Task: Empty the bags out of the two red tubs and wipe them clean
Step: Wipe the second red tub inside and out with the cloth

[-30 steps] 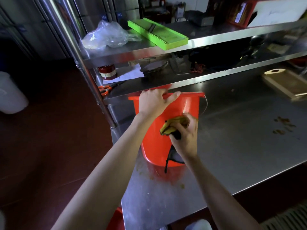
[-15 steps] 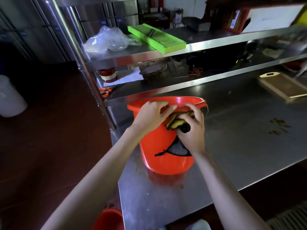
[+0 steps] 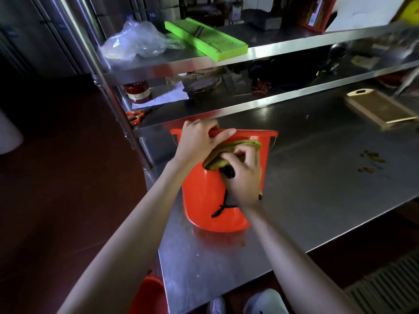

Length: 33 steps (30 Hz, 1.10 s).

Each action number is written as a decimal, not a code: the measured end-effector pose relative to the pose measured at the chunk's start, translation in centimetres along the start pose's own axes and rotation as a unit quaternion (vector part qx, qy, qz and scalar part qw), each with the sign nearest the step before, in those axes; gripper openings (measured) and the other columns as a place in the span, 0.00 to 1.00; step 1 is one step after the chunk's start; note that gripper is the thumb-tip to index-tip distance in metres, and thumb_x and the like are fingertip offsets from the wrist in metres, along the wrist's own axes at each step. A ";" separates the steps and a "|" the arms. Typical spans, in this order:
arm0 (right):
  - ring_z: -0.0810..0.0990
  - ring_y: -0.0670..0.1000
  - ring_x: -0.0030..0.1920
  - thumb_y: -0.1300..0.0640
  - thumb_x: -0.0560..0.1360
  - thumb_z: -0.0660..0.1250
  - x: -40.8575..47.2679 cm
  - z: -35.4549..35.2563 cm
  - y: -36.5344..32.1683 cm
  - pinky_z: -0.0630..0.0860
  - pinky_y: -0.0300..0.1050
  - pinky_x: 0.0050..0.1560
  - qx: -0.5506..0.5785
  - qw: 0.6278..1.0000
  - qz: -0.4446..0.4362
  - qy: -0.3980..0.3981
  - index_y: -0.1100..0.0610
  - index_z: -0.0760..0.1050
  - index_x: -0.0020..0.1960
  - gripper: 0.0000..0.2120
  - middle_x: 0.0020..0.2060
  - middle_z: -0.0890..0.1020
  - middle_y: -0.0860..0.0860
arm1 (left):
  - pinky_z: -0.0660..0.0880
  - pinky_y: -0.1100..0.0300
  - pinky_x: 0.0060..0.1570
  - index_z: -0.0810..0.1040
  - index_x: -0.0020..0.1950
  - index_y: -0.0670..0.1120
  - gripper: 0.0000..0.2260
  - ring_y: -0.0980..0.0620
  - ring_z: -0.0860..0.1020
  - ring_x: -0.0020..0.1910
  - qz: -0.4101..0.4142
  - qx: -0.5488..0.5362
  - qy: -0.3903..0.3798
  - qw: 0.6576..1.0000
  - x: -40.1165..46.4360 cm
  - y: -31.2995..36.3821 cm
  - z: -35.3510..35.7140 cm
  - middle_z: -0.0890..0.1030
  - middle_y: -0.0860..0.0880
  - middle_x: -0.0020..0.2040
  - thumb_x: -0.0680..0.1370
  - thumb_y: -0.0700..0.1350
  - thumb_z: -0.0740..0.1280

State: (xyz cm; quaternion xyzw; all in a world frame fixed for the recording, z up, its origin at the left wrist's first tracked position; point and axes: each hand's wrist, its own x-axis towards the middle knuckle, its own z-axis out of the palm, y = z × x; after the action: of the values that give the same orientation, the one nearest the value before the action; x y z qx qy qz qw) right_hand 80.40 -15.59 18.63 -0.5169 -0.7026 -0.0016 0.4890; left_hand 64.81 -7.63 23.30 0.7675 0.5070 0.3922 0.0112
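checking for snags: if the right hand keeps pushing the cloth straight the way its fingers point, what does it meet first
Probably the left hand gripping the tub rim; the right hand and its cloth already nearly touch it.

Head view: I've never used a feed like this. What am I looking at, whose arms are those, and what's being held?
There is no machine here: one camera worn on a person's head looks down at their two bare arms. On the steel table stands a red tub. The left hand grips its rim to steady it. The right hand holds a yellow-green cloth against the tub's outer wall, just under the rim. A wooden board lies on the table at far right, near brown stains. A second red tub shows below the table's edge.
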 end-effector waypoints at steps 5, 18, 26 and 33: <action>0.77 0.59 0.48 0.58 0.68 0.76 -8.4 1.6 2.0 0.75 0.56 0.48 -0.011 0.999 0.016 -0.049 0.48 0.84 0.42 0.06 0.46 0.77 0.54 | 0.73 0.51 0.40 0.70 0.36 0.50 0.26 0.52 0.70 0.29 -0.039 0.052 -0.011 0.998 1.1 -1.1 -0.5 0.68 0.54 0.27 0.80 0.71 0.60; 0.76 0.60 0.56 0.61 0.66 0.75 -1.1 2.0 2.1 0.71 0.54 0.63 0.020 0.999 0.029 0.006 0.51 0.81 0.49 0.13 0.51 0.75 0.56 | 0.70 0.54 0.41 0.71 0.36 0.50 0.24 0.50 0.73 0.31 -0.048 0.063 0.002 0.997 1.4 -1.4 0.1 0.66 0.55 0.26 0.81 0.68 0.63; 0.75 0.55 0.52 0.65 0.63 0.73 -8.6 0.7 3.8 0.70 0.60 0.59 0.045 0.996 0.009 -0.082 0.45 0.81 0.39 0.14 0.50 0.79 0.43 | 0.73 0.49 0.54 0.72 0.39 0.52 0.25 0.50 0.75 0.35 -0.102 0.078 -0.059 0.990 3.3 -2.8 0.1 0.72 0.54 0.30 0.79 0.72 0.56; 0.77 0.60 0.55 0.60 0.63 0.72 -1.3 2.0 2.2 0.72 0.54 0.58 0.018 0.996 0.085 -0.036 0.50 0.82 0.45 0.12 0.51 0.75 0.51 | 0.69 0.49 0.57 0.72 0.42 0.50 0.24 0.48 0.74 0.37 -0.103 0.078 -0.063 0.990 3.5 -2.2 1.0 0.71 0.54 0.31 0.81 0.70 0.59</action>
State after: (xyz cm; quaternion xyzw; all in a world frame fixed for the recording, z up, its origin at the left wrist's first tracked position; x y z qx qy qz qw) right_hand 80.59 -14.46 15.55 -0.5656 -0.6731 0.0712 0.4711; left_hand 64.34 -3.45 23.76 0.7331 0.6103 0.2993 0.0236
